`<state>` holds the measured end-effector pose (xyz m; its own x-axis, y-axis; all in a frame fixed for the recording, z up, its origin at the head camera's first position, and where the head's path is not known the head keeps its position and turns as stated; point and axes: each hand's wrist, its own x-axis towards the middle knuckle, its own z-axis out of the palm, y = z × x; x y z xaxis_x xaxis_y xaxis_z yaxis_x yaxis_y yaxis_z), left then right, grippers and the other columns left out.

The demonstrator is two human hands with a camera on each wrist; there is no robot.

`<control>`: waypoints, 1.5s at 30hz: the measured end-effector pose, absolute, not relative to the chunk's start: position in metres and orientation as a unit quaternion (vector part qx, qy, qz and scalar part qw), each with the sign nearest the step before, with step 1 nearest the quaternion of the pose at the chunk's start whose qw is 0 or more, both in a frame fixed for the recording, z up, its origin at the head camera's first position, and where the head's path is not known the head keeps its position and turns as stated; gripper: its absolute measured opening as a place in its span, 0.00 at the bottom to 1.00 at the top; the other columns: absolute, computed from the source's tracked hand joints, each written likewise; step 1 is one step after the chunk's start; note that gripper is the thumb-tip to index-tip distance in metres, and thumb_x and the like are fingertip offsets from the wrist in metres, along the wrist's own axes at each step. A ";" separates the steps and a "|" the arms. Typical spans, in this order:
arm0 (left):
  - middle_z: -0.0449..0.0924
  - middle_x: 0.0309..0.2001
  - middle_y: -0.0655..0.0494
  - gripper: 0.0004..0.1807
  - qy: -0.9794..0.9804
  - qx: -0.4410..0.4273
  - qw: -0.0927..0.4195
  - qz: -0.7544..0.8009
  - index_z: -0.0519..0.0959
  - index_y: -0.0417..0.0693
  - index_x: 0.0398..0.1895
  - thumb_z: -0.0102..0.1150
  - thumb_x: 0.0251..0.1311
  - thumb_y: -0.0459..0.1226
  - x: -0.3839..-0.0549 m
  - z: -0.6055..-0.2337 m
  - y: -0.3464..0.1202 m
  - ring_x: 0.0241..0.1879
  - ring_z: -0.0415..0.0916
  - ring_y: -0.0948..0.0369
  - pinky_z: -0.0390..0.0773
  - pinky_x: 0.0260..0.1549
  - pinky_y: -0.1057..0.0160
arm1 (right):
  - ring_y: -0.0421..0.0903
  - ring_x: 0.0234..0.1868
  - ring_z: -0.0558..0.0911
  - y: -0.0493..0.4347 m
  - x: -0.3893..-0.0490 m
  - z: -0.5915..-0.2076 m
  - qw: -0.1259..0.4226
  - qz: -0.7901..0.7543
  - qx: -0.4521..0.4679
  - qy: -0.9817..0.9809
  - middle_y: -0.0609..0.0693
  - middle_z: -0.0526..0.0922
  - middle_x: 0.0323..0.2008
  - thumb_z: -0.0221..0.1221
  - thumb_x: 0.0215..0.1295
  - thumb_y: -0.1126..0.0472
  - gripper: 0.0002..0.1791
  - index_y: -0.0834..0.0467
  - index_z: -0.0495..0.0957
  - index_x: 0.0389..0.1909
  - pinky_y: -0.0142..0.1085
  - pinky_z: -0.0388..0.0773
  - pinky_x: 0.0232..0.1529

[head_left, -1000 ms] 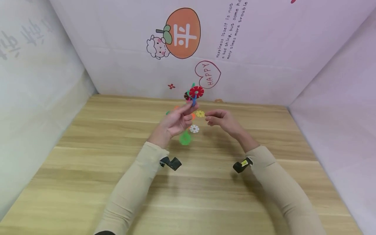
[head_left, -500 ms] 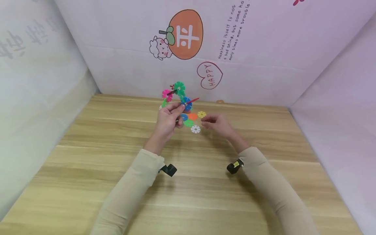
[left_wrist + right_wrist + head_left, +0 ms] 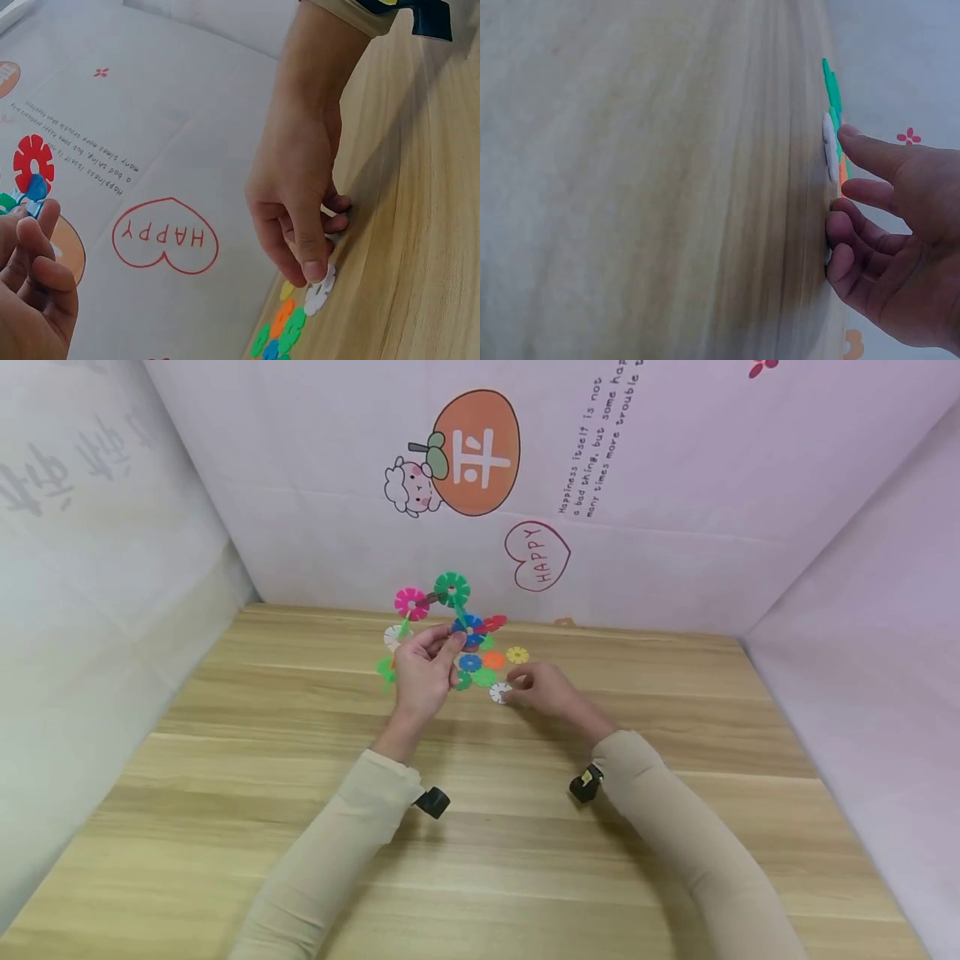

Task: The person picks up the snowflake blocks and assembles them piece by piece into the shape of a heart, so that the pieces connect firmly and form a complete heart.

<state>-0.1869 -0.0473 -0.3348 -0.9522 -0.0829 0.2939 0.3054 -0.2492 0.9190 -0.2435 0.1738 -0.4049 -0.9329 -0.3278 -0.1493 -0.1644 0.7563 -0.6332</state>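
Note:
My left hand (image 3: 422,675) pinches a blue snowflake disc (image 3: 476,624), part of a linked chain of notched plastic discs held above the table. A red disc (image 3: 495,624) slots into the blue one. The chain curves left through a dark green disc (image 3: 452,589), a pink disc (image 3: 407,602), a white one and a light green disc (image 3: 386,670), partly hidden behind the hand. My right hand (image 3: 546,691) reaches down to a loose white disc (image 3: 497,692) on the table. In the right wrist view, the thumb (image 3: 859,146) lies right at that white disc's edge, index finger apart from it.
Loose discs lie near the white one: a yellow disc (image 3: 517,655), an orange disc (image 3: 492,661), a blue one and several green ones. The wooden table (image 3: 487,860) meets a printed white back wall (image 3: 660,568) just behind them, with side walls left and right.
My left hand has turned and shifted left with the chain, showing its curve. My right hand has moved from beside the yellow disc down to the white disc.

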 end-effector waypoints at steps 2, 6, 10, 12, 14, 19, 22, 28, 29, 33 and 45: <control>0.86 0.29 0.42 0.09 -0.602 -0.094 0.134 -0.782 0.81 0.27 0.42 0.62 0.67 0.30 -0.187 -0.336 -0.045 0.09 0.66 0.67 0.67 0.10 0.73 | 0.51 0.41 0.77 0.172 -0.243 -0.405 0.130 -0.314 -0.131 0.931 0.53 0.82 0.42 0.69 0.65 0.55 0.18 0.57 0.83 0.53 0.40 0.78 0.40; 0.86 0.28 0.45 0.10 -0.605 -0.082 0.147 -0.778 0.82 0.28 0.42 0.63 0.67 0.30 -0.189 -0.339 -0.042 0.09 0.66 0.67 0.68 0.10 0.73 | 0.50 0.39 0.77 0.169 -0.243 -0.405 0.123 -0.301 -0.130 0.937 0.52 0.82 0.40 0.69 0.65 0.55 0.15 0.56 0.84 0.50 0.40 0.77 0.40; 0.85 0.28 0.49 0.10 -0.611 -0.069 0.149 -0.774 0.82 0.28 0.43 0.64 0.66 0.31 -0.191 -0.344 -0.039 0.09 0.66 0.68 0.69 0.10 0.73 | 0.49 0.38 0.77 0.167 -0.243 -0.406 0.117 -0.307 -0.128 0.936 0.54 0.81 0.36 0.71 0.63 0.57 0.15 0.60 0.83 0.46 0.40 0.76 0.38; 0.85 0.30 0.46 0.11 -0.614 -0.068 0.148 -0.772 0.82 0.28 0.43 0.64 0.66 0.32 -0.192 -0.347 -0.039 0.10 0.66 0.67 0.70 0.11 0.72 | 0.49 0.37 0.77 0.168 -0.242 -0.406 0.116 -0.311 -0.128 0.935 0.54 0.81 0.36 0.71 0.62 0.58 0.15 0.62 0.81 0.45 0.40 0.76 0.38; 0.85 0.31 0.43 0.11 -0.618 -0.069 0.146 -0.770 0.82 0.28 0.43 0.64 0.66 0.32 -0.192 -0.348 -0.038 0.10 0.66 0.67 0.70 0.11 0.72 | 0.50 0.37 0.77 0.168 -0.240 -0.406 0.117 -0.317 -0.127 0.933 0.55 0.80 0.35 0.71 0.62 0.59 0.16 0.61 0.79 0.45 0.40 0.76 0.38; 0.86 0.34 0.40 0.12 -0.620 -0.069 0.141 -0.769 0.82 0.28 0.45 0.63 0.67 0.33 -0.191 -0.349 -0.037 0.09 0.67 0.66 0.70 0.10 0.72 | 0.51 0.37 0.79 0.170 -0.234 -0.405 0.110 -0.341 -0.141 0.923 0.55 0.81 0.34 0.68 0.64 0.64 0.14 0.57 0.75 0.47 0.41 0.77 0.37; 0.86 0.34 0.39 0.12 -0.624 -0.069 0.144 -0.765 0.82 0.27 0.45 0.63 0.67 0.32 -0.192 -0.350 -0.037 0.09 0.67 0.67 0.69 0.10 0.72 | 0.50 0.37 0.81 0.172 -0.229 -0.403 0.089 -0.368 -0.155 0.912 0.55 0.83 0.35 0.66 0.66 0.67 0.11 0.57 0.77 0.47 0.40 0.79 0.36; 0.86 0.34 0.39 0.12 -0.632 -0.076 0.142 -0.758 0.82 0.28 0.45 0.62 0.68 0.32 -0.192 -0.353 -0.038 0.10 0.66 0.67 0.68 0.10 0.72 | 0.53 0.29 0.80 0.179 -0.214 -0.383 0.020 -0.496 -0.165 0.852 0.62 0.83 0.34 0.62 0.69 0.68 0.11 0.60 0.80 0.50 0.38 0.78 0.28; 0.86 0.34 0.39 0.12 -0.632 -0.079 0.141 -0.758 0.82 0.28 0.45 0.62 0.68 0.33 -0.192 -0.354 -0.038 0.10 0.66 0.67 0.68 0.10 0.72 | 0.52 0.28 0.79 0.180 -0.212 -0.378 0.002 -0.523 -0.170 0.835 0.64 0.83 0.34 0.62 0.70 0.68 0.11 0.61 0.79 0.51 0.37 0.77 0.27; 0.86 0.34 0.40 0.11 -0.631 -0.089 0.145 -0.757 0.82 0.28 0.45 0.62 0.68 0.32 -0.192 -0.356 -0.037 0.10 0.66 0.67 0.67 0.10 0.73 | 0.48 0.25 0.78 0.179 -0.205 -0.357 -0.101 -0.608 -0.186 0.765 0.68 0.81 0.34 0.61 0.68 0.72 0.13 0.68 0.79 0.52 0.31 0.74 0.24; 0.86 0.37 0.37 0.12 -0.639 -0.090 0.140 -0.751 0.83 0.30 0.46 0.62 0.68 0.32 -0.190 -0.357 -0.032 0.10 0.66 0.67 0.66 0.10 0.72 | 0.50 0.25 0.77 0.173 -0.199 -0.332 -0.208 -0.648 -0.185 0.708 0.58 0.84 0.33 0.62 0.65 0.76 0.13 0.69 0.79 0.51 0.30 0.76 0.25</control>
